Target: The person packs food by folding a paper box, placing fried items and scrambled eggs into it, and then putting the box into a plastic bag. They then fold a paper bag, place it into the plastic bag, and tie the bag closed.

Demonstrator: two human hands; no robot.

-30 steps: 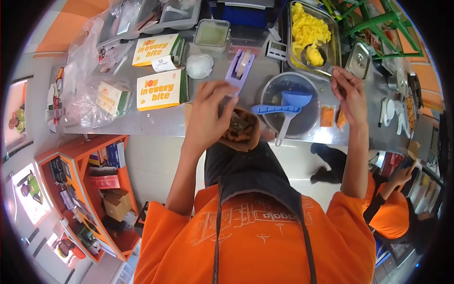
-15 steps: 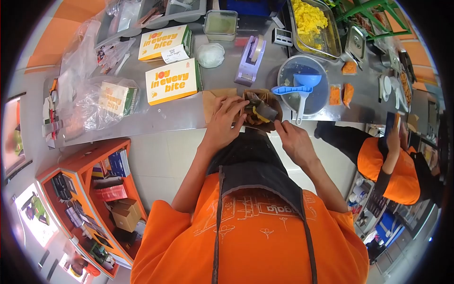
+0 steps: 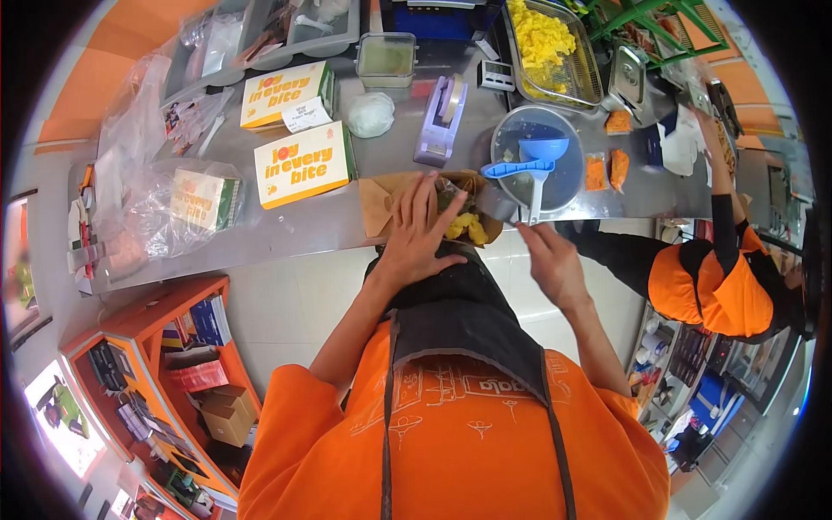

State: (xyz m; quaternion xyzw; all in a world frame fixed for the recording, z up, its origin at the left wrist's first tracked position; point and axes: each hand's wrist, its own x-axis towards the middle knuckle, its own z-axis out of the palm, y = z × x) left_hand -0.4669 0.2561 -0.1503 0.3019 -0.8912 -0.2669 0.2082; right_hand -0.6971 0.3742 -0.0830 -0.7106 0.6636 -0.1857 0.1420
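A brown paper box (image 3: 379, 227) with its lid folded out to the left lies at the table's front edge. Yellow food pieces (image 3: 469, 229) show inside it. My left hand (image 3: 418, 232) rests over the lid and the box's left side, fingers outstretched and holding nothing. Closed around a thin handle, my right hand (image 3: 555, 267) is just right of the box. At the handle's other end is a grey metal scoop (image 3: 497, 204), over the box's right rim. My left fingers hide part of the box's contents.
Behind the box stand a tape dispenser (image 3: 440, 121) and a tub (image 3: 511, 130) with a blue scoop (image 3: 544, 151) across it. Printed cartons (image 3: 305, 165) are to the left. A wire basket (image 3: 563, 87) holds yellow food. At right, a co-worker (image 3: 706, 277) reaches over the table.
The metal scoop has moved from inside the box to its right rim, uncovering more yellow food. My left fingers have spread flatter. The co-worker now reaches toward the table with white material there.
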